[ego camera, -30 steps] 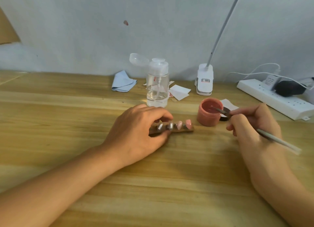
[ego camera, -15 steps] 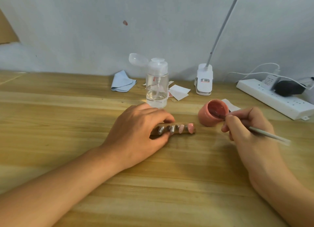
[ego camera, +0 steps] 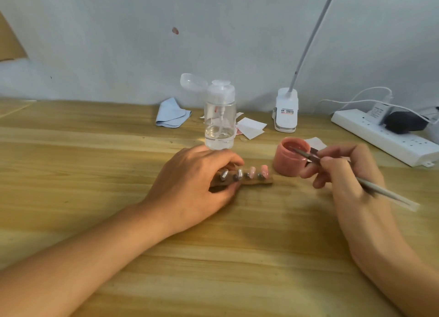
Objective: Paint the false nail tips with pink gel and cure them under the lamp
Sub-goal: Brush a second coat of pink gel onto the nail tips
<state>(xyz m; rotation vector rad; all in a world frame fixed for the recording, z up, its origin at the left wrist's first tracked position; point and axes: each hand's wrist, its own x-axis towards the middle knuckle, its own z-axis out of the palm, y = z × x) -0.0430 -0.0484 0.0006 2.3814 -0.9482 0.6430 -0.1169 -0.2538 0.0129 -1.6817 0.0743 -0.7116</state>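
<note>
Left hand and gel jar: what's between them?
Head view: free end of the holder strip, with two pink nail tips, sits between left hand and gel jar.

Pink gel jar (ego camera: 288, 160), two pink nail tips (ego camera: 257, 171), pale-blue cloth (ego camera: 171, 113).

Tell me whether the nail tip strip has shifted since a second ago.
No. The nail tip strip lies where it did, in front of the pump bottle, its right end just short of the gel pot.
</note>
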